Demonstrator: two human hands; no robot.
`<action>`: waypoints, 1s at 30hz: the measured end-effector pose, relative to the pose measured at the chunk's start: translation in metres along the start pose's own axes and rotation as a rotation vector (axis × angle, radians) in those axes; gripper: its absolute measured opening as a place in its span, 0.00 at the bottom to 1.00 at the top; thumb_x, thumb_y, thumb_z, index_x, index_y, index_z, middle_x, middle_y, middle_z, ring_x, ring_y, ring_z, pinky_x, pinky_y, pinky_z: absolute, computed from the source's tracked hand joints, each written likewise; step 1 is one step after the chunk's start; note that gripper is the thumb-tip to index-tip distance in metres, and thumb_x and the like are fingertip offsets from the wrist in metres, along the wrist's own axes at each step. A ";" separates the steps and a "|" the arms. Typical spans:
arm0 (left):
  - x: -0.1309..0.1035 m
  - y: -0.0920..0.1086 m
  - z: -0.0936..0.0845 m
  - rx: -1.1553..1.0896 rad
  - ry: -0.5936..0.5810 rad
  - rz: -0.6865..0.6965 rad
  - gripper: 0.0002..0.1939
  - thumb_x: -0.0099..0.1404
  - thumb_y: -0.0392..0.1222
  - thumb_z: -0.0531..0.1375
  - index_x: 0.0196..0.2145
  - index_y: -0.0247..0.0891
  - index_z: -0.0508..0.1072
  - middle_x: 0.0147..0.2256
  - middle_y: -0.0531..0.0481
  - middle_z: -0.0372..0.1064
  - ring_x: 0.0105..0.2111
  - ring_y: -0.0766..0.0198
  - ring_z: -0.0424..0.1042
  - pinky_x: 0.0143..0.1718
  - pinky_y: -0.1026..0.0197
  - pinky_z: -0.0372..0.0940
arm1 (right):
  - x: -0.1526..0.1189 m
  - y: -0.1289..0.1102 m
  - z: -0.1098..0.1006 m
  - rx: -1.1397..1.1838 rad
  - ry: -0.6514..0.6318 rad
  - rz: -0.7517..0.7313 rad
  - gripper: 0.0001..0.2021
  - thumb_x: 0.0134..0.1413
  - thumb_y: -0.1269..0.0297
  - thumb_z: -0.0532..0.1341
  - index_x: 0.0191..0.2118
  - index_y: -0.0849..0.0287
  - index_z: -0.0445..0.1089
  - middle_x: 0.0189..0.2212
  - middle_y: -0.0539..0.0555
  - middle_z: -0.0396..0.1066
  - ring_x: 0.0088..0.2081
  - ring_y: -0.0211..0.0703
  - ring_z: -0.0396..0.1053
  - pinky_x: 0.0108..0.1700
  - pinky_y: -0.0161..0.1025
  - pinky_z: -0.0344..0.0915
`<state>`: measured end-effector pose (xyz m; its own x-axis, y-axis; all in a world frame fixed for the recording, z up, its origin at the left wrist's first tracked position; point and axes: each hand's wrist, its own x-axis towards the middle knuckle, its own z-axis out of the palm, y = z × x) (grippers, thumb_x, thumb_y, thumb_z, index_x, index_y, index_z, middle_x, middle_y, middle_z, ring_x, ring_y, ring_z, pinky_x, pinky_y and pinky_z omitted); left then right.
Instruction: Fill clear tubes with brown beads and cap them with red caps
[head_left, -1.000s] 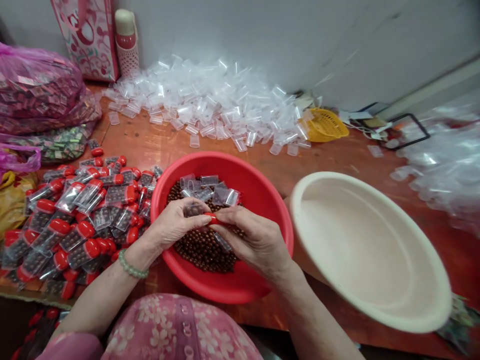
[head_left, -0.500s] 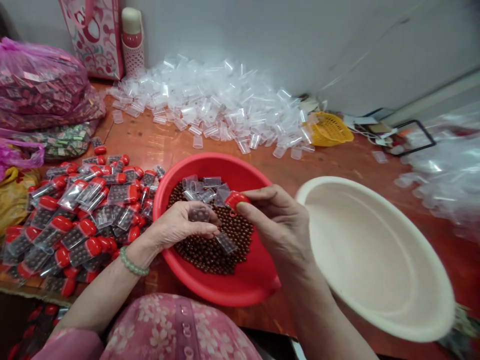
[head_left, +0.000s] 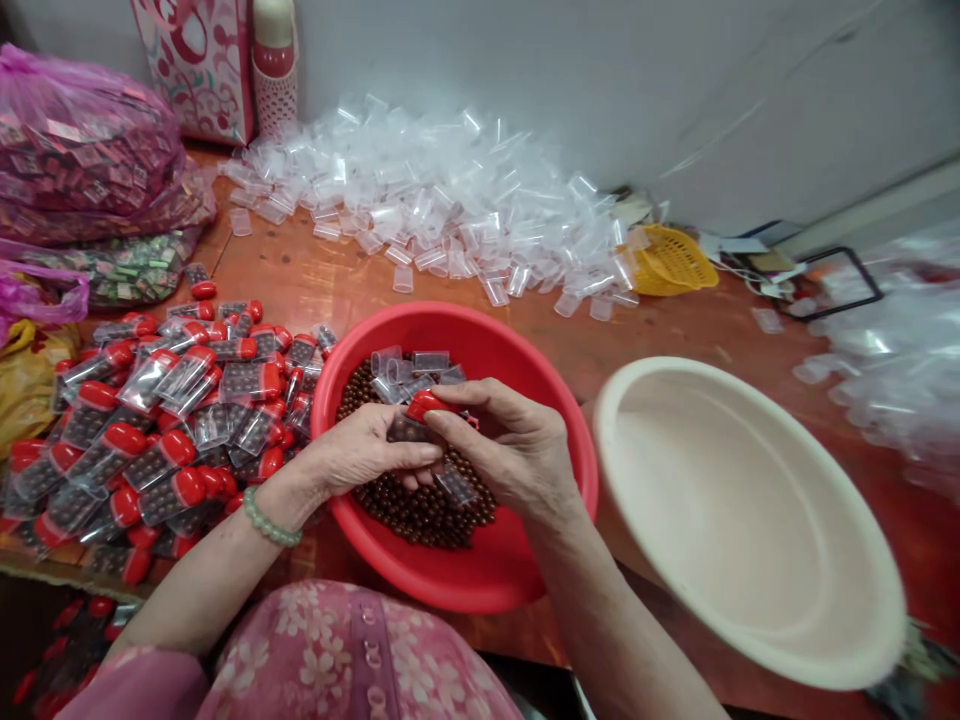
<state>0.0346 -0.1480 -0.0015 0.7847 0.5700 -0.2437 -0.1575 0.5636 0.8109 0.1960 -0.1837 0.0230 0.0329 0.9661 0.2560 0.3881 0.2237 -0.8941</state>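
Note:
My left hand (head_left: 375,447) is closed around a small clear plastic container (head_left: 407,428) filled with brown beads. Between the thumb and fingers of my right hand (head_left: 510,440) is a red cap (head_left: 426,404), held at the container's open end; whether it is seated cannot be made out. Both hands are over a red basin (head_left: 517,570). Inside it lie many round brown beads (head_left: 420,515) and several clear empty containers (head_left: 405,375). Another clear container (head_left: 456,487) rests on the beads below my hands.
Filled red-capped containers (head_left: 172,430) are heaped at the left. A large pile of clear containers (head_left: 450,200) lies along the wall, beside a yellow basket (head_left: 671,262). A cream basin (head_left: 750,530) stands at the right. Pink plastic bags (head_left: 82,150) sit at the far left.
My right hand has moved left and brought the red cap to the container in my left hand. The view has shifted slightly.

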 end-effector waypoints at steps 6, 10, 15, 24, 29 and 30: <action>0.002 -0.002 -0.001 -0.024 -0.032 -0.027 0.22 0.48 0.52 0.72 0.27 0.30 0.72 0.23 0.51 0.69 0.21 0.72 0.68 0.26 0.67 0.64 | -0.002 -0.001 0.008 0.045 0.044 0.049 0.05 0.52 0.66 0.66 0.37 0.55 0.75 0.31 0.49 0.77 0.31 0.37 0.74 0.35 0.35 0.71; 0.001 -0.002 -0.006 -0.167 -0.064 -0.065 0.22 0.49 0.51 0.72 0.30 0.30 0.72 0.25 0.51 0.69 0.22 0.72 0.68 0.24 0.68 0.64 | -0.002 0.001 0.011 0.090 0.071 0.118 0.04 0.52 0.63 0.67 0.35 0.55 0.74 0.31 0.49 0.77 0.30 0.37 0.74 0.33 0.36 0.72; -0.003 -0.001 -0.013 -0.351 -0.184 -0.117 0.22 0.52 0.50 0.72 0.34 0.29 0.72 0.29 0.48 0.72 0.26 0.67 0.73 0.27 0.66 0.69 | -0.008 0.003 0.013 0.117 -0.005 0.129 0.09 0.54 0.59 0.66 0.40 0.53 0.73 0.29 0.49 0.75 0.20 0.33 0.67 0.24 0.33 0.68; -0.002 -0.001 -0.013 -0.322 -0.157 -0.059 0.18 0.55 0.46 0.70 0.36 0.31 0.71 0.31 0.49 0.71 0.28 0.69 0.71 0.31 0.65 0.67 | -0.002 0.006 0.005 0.337 -0.022 0.252 0.06 0.51 0.62 0.69 0.36 0.53 0.75 0.33 0.49 0.77 0.34 0.37 0.75 0.39 0.35 0.72; 0.000 -0.002 -0.011 -0.220 -0.135 -0.007 0.20 0.53 0.49 0.71 0.34 0.32 0.71 0.28 0.51 0.69 0.27 0.71 0.68 0.33 0.65 0.65 | 0.000 0.002 0.010 0.425 0.059 0.325 0.08 0.48 0.61 0.70 0.34 0.55 0.75 0.29 0.49 0.77 0.27 0.37 0.73 0.30 0.35 0.72; 0.001 -0.002 -0.010 -0.207 -0.131 0.001 0.20 0.53 0.49 0.71 0.34 0.32 0.71 0.27 0.51 0.68 0.27 0.71 0.68 0.33 0.65 0.64 | -0.002 0.002 0.013 0.423 0.091 0.327 0.08 0.48 0.60 0.70 0.34 0.55 0.75 0.29 0.49 0.77 0.25 0.36 0.72 0.27 0.35 0.71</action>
<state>0.0290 -0.1423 -0.0085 0.8532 0.4960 -0.1612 -0.2674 0.6814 0.6813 0.1844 -0.1831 0.0163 0.1767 0.9832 -0.0461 -0.0598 -0.0360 -0.9976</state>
